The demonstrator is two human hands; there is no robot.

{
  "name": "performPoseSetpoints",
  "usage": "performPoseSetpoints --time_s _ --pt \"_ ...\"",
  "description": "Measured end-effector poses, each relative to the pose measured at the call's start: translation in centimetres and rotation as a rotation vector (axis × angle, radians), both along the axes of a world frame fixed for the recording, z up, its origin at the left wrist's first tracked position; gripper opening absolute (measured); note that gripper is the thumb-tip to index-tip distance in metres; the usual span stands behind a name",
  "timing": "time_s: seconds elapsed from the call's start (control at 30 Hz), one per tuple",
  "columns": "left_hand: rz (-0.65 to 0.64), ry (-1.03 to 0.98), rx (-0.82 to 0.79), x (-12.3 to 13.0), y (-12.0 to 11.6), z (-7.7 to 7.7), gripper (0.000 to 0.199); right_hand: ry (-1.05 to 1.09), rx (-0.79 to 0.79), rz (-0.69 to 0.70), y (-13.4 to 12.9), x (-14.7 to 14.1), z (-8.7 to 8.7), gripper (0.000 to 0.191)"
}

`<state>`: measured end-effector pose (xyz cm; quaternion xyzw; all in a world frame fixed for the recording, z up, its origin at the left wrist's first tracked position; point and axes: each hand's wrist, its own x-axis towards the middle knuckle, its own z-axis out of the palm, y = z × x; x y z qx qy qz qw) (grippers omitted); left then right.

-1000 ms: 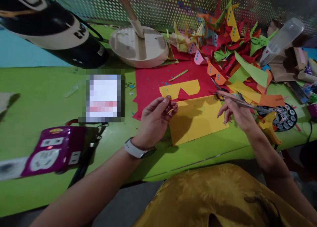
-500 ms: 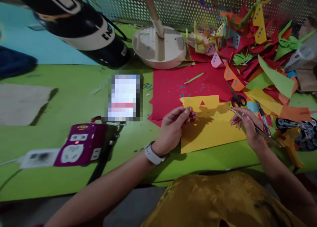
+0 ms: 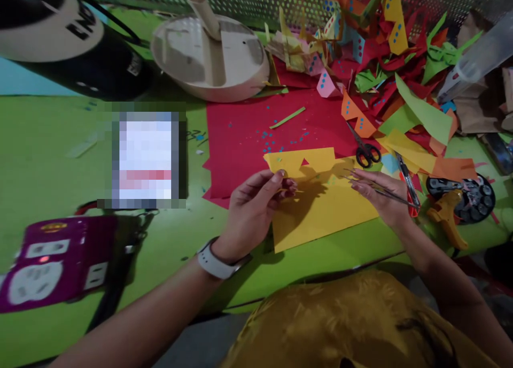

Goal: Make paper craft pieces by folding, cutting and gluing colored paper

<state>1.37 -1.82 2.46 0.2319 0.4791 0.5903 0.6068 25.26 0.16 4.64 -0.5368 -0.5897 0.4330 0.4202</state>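
Head view shows paper work that seems partway along: a flat yellow paper piece with a notch (image 3: 286, 159) looks fully cut out, whereas the orange notched paper piece (image 3: 356, 115) in the heap behind carries rows of blue dots and the yellow one has no such row, so by that measure the dotting seems left to do. Loose blue paper dots (image 3: 267, 140) lie scattered on the large red paper sheet (image 3: 240, 143). The left hand (image 3: 252, 202) pinches the yellow piece by its near left edge, thumb and forefinger nearly together, over a plain yellow rectangular sheet (image 3: 340, 213); the picture is too soft to tell whether a dot sits between those fingertips as well. The right hand (image 3: 382, 197) has its fingers closed around slim metal tweezers (image 3: 395, 196), whose tips stand slightly apart and point toward the left hand, well clear of the yellow piece. Compared with a second ago, the yellow piece has come nearer the body, away from the thin green paper strip (image 3: 287, 117), and overlaps the yellow sheet more. The tweezers have also dropped away from the black-handled scissors (image 3: 366, 154), which now show uncovered.
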Motion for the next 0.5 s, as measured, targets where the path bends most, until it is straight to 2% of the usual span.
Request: performPoseSetpoints --time_s 0.23,0.37,0.5 --pt "0.011 0.005 0.010 0.04 0.12 -0.14 0.022 0.056 -0.115 -0.055 0.00 -0.44 -0.16 0.034" --pt "0.002 -0.008 0.018 -0.06 0.17 -0.25 0.021 0.082 -0.107 -0.033 0.23 -0.38 -0.30 0.033" --pt "0.010 -0.062 0.012 0.01 0.31 -0.09 0.025 0.158 -0.250 0.037 0.59 -0.41 -0.36 0.032"
